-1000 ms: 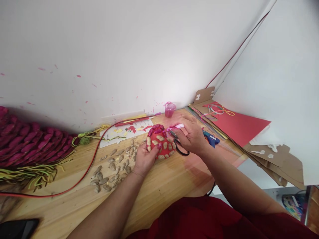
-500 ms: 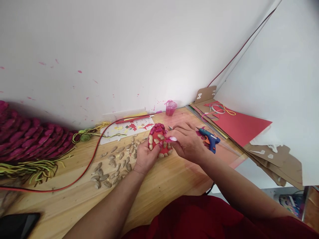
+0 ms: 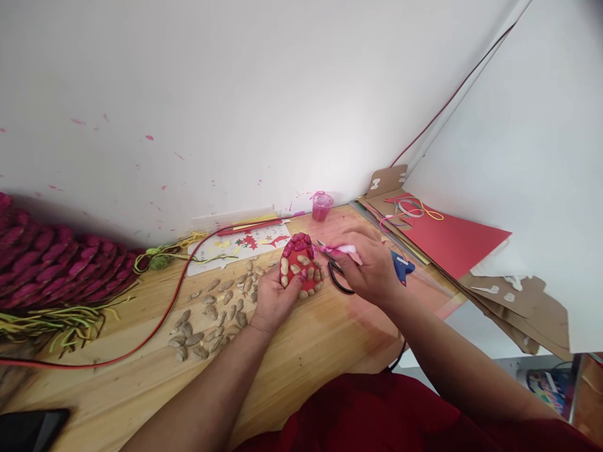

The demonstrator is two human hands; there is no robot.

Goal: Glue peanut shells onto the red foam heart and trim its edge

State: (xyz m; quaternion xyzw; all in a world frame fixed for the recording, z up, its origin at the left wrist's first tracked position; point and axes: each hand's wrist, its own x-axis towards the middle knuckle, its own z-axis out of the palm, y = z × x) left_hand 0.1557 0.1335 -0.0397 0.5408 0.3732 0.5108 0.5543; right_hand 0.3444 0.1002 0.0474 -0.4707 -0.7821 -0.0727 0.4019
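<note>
A red oval craft piece (image 3: pixel 301 267) covered with peanut shells, some painted pink at its top, stands tilted on the wooden table (image 3: pixel 306 351). My left hand (image 3: pixel 272 299) grips its lower left edge, fingers closed on it. My right hand (image 3: pixel 372 267) is closed on a thin brush with a pink, white-tipped end (image 3: pixel 340 250), held at the piece's upper right side. Black-handled scissors (image 3: pixel 338 276) lie on the table just under my right hand.
Loose peanut shells (image 3: pixel 214 314) lie left of the piece. A pink paint cup (image 3: pixel 322 205) stands by the wall. A blue glue gun (image 3: pixel 402 263), red paper (image 3: pixel 447 238) and cardboard (image 3: pixel 518 301) are on the right; a red cable (image 3: pixel 155 329), pink-painted shells (image 3: pixel 56 267) and a black phone (image 3: pixel 28 428) on the left.
My right hand has drawn back to the right from the piece with the brush, uncovering the scissors beneath it. My left hand still holds the piece.
</note>
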